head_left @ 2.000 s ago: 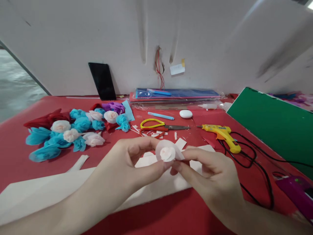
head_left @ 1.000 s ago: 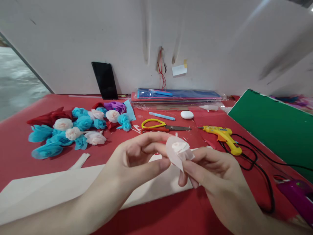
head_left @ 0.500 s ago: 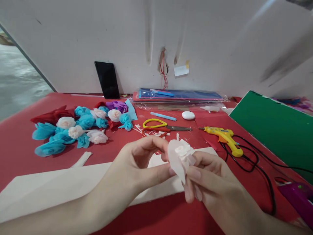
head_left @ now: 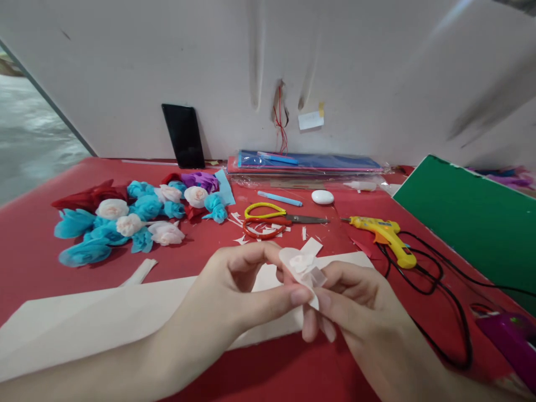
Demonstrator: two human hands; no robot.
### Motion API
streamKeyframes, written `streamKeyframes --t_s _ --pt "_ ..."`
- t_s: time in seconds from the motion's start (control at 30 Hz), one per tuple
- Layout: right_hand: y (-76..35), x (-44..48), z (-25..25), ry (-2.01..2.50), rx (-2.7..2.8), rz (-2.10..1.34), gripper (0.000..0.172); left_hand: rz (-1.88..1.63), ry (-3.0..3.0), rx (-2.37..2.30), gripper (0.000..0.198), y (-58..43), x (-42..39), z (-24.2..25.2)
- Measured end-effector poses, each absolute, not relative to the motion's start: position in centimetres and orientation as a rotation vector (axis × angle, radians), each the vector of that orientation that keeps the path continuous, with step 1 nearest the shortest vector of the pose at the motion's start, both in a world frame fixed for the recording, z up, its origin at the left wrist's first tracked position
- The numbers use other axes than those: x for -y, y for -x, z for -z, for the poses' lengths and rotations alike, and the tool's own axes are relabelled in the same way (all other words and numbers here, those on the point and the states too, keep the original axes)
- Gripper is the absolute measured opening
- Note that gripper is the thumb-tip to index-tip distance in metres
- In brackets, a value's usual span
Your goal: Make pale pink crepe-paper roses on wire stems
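Note:
Both my hands meet over the middle of the red table (head_left: pixel 33 262) and hold a small pale pink paper flower (head_left: pixel 302 267). My left hand (head_left: pixel 238 290) pinches its lower left side between thumb and fingertips. My right hand (head_left: pixel 355 304) grips it from the right, fingers curled under the paper. The flower's rolled centre faces up. Under my hands lies a long cream paper sheet (head_left: pixel 104 318).
A heap of blue, white, red and purple paper flowers (head_left: pixel 134 218) lies at the left. Scissors (head_left: pixel 272 216), a blue pen (head_left: pixel 278 198), a yellow glue gun (head_left: pixel 385 234) with black cord, a green board (head_left: pixel 473 218) and a magenta object (head_left: pixel 511 340) lie right. A black phone (head_left: pixel 183 135) leans on the wall.
The flower has been turned in my fingers and lowered a little. My left thumb has closed onto its lower edge; my right fingers have curled further beneath it.

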State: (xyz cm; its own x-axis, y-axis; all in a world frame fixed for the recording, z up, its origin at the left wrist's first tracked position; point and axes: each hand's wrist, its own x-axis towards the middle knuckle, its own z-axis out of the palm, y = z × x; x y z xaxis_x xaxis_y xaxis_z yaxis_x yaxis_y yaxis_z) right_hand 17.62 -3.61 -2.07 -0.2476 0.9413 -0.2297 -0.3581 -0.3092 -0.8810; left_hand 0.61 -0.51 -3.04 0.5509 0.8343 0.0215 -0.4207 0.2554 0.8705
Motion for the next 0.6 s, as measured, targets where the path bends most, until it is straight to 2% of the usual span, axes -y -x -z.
streamKeyframes --t_s 0.17,0.37,0.6 --pt "-17.6 4.0 2.5 0.939 0.959 -1.641 0.020 -0.907 -0.973 -0.500 0.019 -0.6 0.7 3.0" --pt "-17.2 4.5 2.3 1.111 1.058 -1.385 0.020 -0.969 -1.034 -0.567 0.024 -0.6 1.1 3.0" --pt "-16.5 4.4 3.0 1.128 1.028 -1.293 0.021 -1.059 -1.092 -0.748 0.027 -0.5 1.2 3.6"
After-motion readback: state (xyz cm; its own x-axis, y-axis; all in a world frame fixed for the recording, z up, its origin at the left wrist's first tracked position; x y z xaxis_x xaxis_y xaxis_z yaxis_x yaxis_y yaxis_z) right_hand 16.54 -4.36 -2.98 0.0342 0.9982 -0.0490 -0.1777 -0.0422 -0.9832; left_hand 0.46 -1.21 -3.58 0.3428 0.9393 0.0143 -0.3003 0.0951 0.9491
